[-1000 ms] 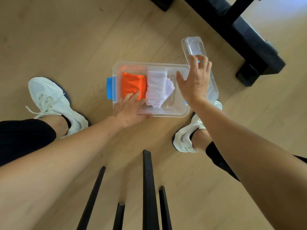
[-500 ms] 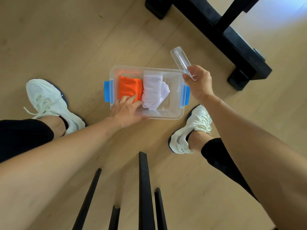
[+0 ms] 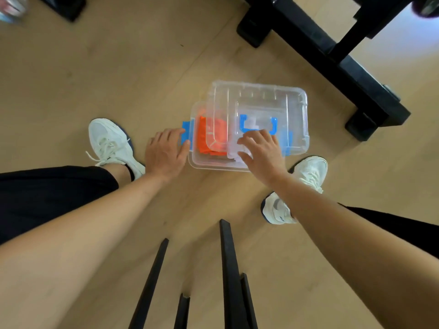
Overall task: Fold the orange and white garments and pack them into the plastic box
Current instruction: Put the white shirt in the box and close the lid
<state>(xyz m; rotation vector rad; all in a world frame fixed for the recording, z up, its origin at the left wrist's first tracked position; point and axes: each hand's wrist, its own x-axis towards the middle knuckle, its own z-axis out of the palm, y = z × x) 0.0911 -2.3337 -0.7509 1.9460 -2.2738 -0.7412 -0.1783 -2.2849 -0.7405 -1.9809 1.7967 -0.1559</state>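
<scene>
Between the left hand [image 3: 165, 153], spread against the blue latch [image 3: 185, 132], and the right hand [image 3: 263, 150] gripping the lid [image 3: 261, 100], the plastic box [image 3: 202, 163] holds an orange garment [image 3: 202, 138] and a white garment [image 3: 234, 155].

On the pale wood floor [image 3: 95, 67], a white lace-up left sneaker [image 3: 109, 143] and a white right sneaker [image 3: 311, 172], well apart. Across the upper right, a heavy black furniture frame [image 3: 332, 51] on block feet; at the top left, another black foot [image 3: 64, 5]. Along the bottom edge, four thin black bars [image 3: 228, 269] slanting upward.
</scene>
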